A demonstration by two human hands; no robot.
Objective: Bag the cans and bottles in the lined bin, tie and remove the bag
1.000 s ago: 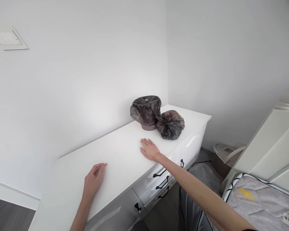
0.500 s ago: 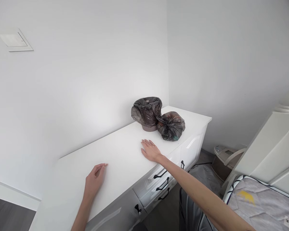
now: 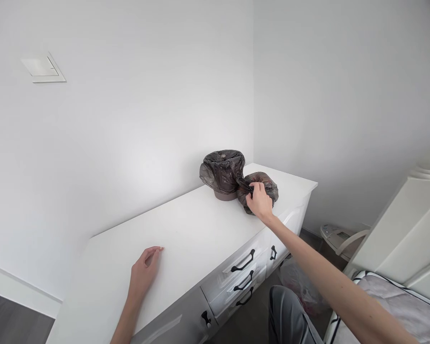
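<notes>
My right hand (image 3: 260,200) reaches over a filled dark plastic garbage bag (image 3: 270,184), its fingers curled onto the gathered top. The bag rests on a white dresser (image 3: 179,224). Beside it, touching or nearly so, stands a small brownish bin (image 3: 225,196) lined with another dark plastic bag (image 3: 220,169) folded over its rim. My left hand (image 3: 145,270) is at the dresser's left part, thumb and fingertips pinched together. Whether anything small is between those fingertips, I cannot make out.
Black handles (image 3: 242,261) line the dresser's front. White walls stand behind, with a light switch (image 3: 43,67) at left. On the right are a mattress (image 3: 397,291), a white bed frame (image 3: 397,224), a beige appliance (image 3: 344,239) and a clear plastic bag (image 3: 301,282) on the floor.
My right hand has moved from lying flat on the dresser to the garbage bag and closed on its gathered top. My left hand keeps its pinch. The view has shifted slightly.
</notes>
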